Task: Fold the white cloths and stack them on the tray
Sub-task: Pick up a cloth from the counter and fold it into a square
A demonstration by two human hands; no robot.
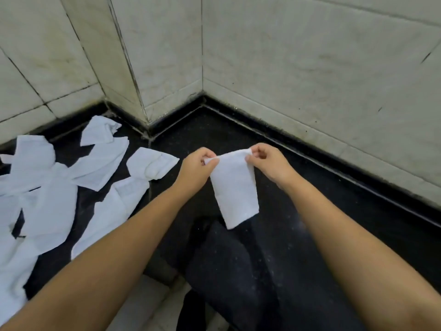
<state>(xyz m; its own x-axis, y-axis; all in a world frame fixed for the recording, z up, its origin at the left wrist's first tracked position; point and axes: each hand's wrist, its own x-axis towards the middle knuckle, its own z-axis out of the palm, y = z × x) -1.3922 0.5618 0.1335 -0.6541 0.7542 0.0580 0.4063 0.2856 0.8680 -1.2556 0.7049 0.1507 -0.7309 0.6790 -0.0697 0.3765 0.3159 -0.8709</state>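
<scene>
A small white cloth hangs folded in the air over the black counter. My left hand pinches its upper left corner and my right hand pinches its upper right corner. The cloth droops down between my hands, with its lower edge free. Several unfolded white cloths lie spread and crumpled on the counter at the left. No tray is in view.
Pale tiled walls enclose the counter at the back and right, with a jutting wall corner behind the cloth pile. My dark-trousered leg is below the hanging cloth. A light floor tile shows at the bottom.
</scene>
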